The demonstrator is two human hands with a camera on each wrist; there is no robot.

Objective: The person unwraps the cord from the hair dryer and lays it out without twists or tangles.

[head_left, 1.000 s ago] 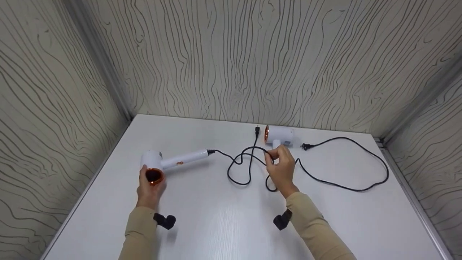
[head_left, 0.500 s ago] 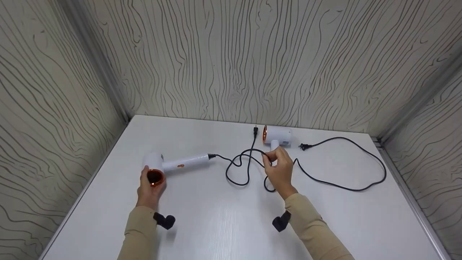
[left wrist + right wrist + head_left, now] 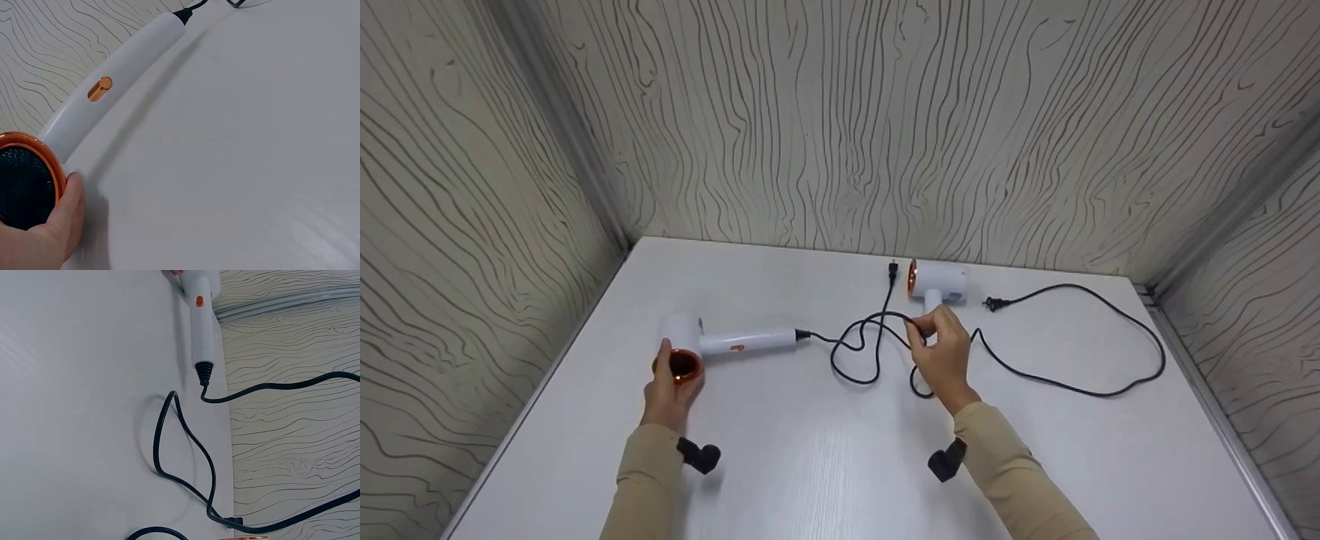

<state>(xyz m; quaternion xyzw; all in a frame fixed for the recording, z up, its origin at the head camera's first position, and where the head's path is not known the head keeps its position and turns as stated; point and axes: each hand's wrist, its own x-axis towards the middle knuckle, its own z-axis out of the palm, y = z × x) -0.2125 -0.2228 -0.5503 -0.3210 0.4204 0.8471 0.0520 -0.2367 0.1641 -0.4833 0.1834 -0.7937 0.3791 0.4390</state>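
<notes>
In the head view my left hand grips a white hair dryer by its head, fingers and thumb around the copper-coloured rim. Its handle points right, and the left wrist view shows a copper slide switch on it. My right hand pinches a black cord between thumb and fingertips, over a loose tangle. Behind that hand lies a second white hair dryer, its lower handle hidden by the fingers. The right wrist view shows the looped cord but not the right hand.
One plug lies near the table's back edge, left of the second dryer. Another plug lies to its right, its cord sweeping in a wide loop across the right side. Wood-grain panels enclose the white table.
The handle of the left hair dryer has swung slightly toward me at its cord end, carrying the start of the cord with it. My right hand stays almost in place, still pinching the cord.
</notes>
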